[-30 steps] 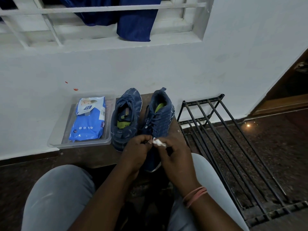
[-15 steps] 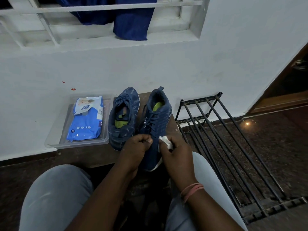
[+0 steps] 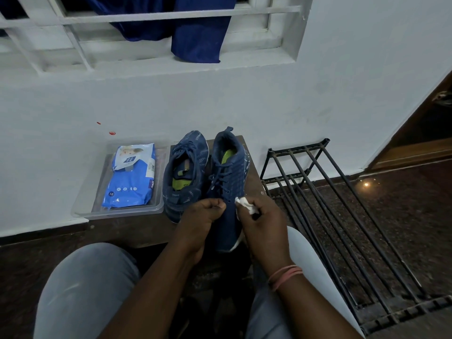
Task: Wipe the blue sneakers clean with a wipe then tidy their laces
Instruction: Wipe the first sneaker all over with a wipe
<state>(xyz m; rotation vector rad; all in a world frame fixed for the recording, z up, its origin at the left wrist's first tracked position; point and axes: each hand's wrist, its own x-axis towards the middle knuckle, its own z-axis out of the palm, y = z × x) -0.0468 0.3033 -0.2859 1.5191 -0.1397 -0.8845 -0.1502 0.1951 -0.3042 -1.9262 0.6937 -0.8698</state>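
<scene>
Two blue sneakers stand side by side on a low brown stool (image 3: 252,177). The left sneaker (image 3: 186,167) points its toe away from me; the right sneaker (image 3: 228,177) points its toe toward me. My left hand (image 3: 200,218) is curled over the right sneaker's front, fingertips pinched at its laces. My right hand (image 3: 263,223) grips a crumpled white wipe (image 3: 245,204) against that sneaker's right side. Both hands hide the sneaker's toe area.
A clear plastic tray (image 3: 127,211) left of the sneakers holds a blue pack of wipes (image 3: 130,177). A black metal rack (image 3: 342,228) lies on the dark floor to the right. My grey-trousered knees flank the stool. The white wall stands behind.
My right hand with the wipe has drawn a little to the right, away from my left hand. My left hand stays at the laces.
</scene>
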